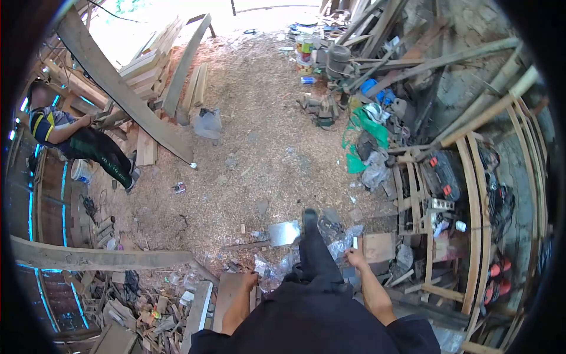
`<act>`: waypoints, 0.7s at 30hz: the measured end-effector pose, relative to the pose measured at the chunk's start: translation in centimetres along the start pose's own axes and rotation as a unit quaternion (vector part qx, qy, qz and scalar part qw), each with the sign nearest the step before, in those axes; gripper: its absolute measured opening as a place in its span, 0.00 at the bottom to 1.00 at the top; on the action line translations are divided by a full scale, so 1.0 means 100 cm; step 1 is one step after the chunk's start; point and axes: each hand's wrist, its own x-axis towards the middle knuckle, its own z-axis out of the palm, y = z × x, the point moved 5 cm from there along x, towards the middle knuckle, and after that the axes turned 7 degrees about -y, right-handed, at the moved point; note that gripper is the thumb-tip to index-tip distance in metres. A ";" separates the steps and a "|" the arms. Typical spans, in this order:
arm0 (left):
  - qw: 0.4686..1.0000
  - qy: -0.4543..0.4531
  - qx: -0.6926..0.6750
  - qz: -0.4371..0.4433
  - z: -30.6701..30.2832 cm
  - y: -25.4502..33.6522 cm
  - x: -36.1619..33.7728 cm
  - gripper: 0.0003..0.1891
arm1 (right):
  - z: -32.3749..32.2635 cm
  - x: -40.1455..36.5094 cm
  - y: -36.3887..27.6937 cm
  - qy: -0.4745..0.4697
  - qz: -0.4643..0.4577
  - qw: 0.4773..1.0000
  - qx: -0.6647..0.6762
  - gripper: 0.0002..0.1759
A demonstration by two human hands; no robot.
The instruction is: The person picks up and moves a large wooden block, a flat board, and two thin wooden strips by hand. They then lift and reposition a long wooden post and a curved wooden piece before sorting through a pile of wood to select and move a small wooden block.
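Observation:
My left hand (250,278) is closed at the lower middle, beside the edge of a brown board (230,295); what it grips, if anything, is too small to make out. On the other side of my dark trousers, my right hand (355,257) is closed around a small pale object (355,242) that sticks up above the fingers. A flat wooden board (378,247) lies just right of that hand. Ahead of my shoe (310,217) and to its left, a shiny metal sheet (284,233) rests on the ground, touched by neither hand.
Another person (76,133) stands at the left by long planks (141,74). Scrap wood (159,315) is heaped at lower left. On the right are a wooden rack (471,224), plastic bags (374,168) and an engine-like machine (339,62). A plastic bag (207,124) lies farther ahead.

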 end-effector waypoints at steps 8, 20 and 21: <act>0.989 0.087 -0.118 0.013 -0.034 0.120 0.066 0.13 | -0.046 0.175 -0.036 -0.133 0.184 0.968 -0.111 0.14; 0.960 0.111 -0.118 0.229 -0.064 0.556 0.178 0.12 | -0.090 0.335 -0.487 -0.068 -0.081 0.994 -0.022 0.12; 0.963 0.105 -0.074 0.238 -0.068 0.584 0.185 0.12 | -0.089 0.345 -0.511 -0.070 -0.086 0.993 -0.028 0.12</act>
